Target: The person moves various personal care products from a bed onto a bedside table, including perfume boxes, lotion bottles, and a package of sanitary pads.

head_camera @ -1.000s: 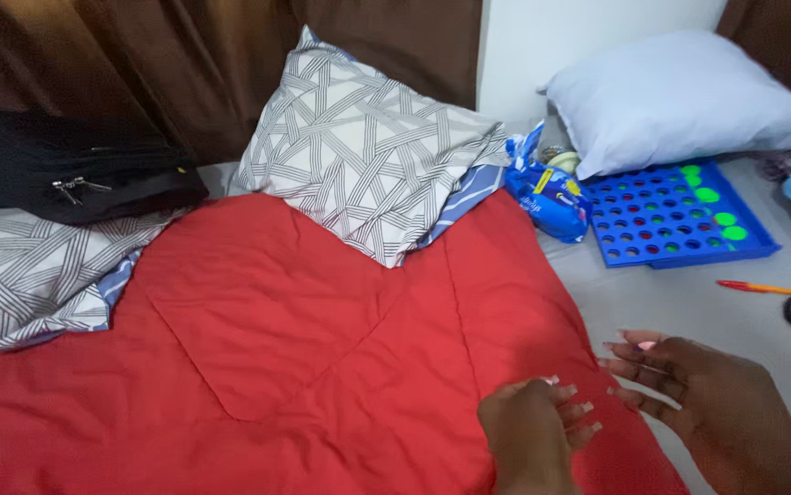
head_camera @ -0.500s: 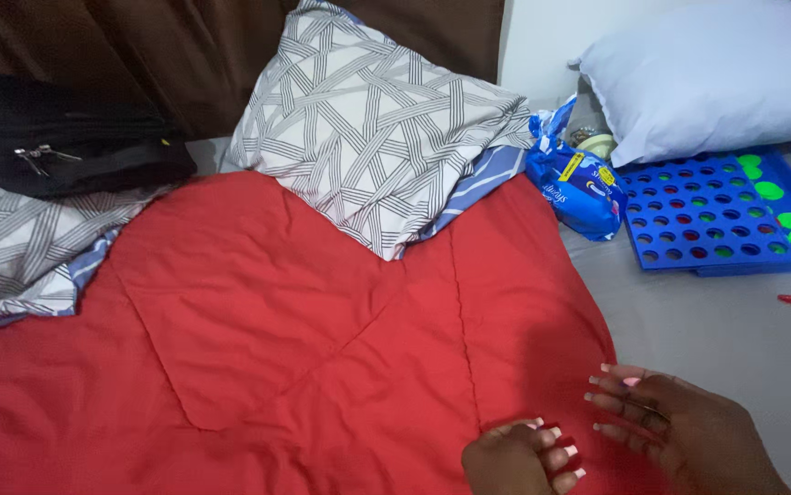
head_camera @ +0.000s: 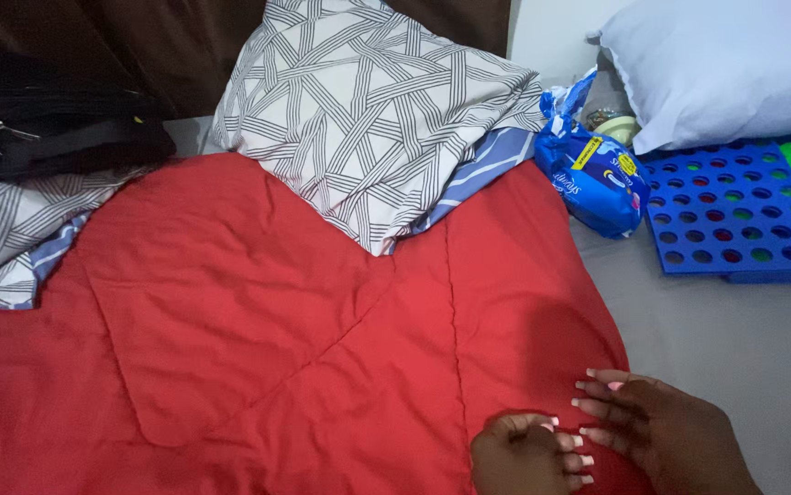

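Blanket (head_camera: 276,302) red, quilted, spread across bed, near right edge under both hands. Left hand (head_camera: 525,456) fingers curled, pressing on cloth; right hand (head_camera: 661,431) fingers loosely spread, resting at edge, gripping nothing. Probably soft, light, floppy; best hold at right edge. Patterned pillow (head_camera: 368,110) lies far.

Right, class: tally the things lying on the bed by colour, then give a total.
Red: 1, the quilt
Blue: 2, the game grid and the plastic packet
Grey-patterned: 2, the pillow and the folded cover
White: 1, the plain pillow
Black: 1, the bag
Total: 7
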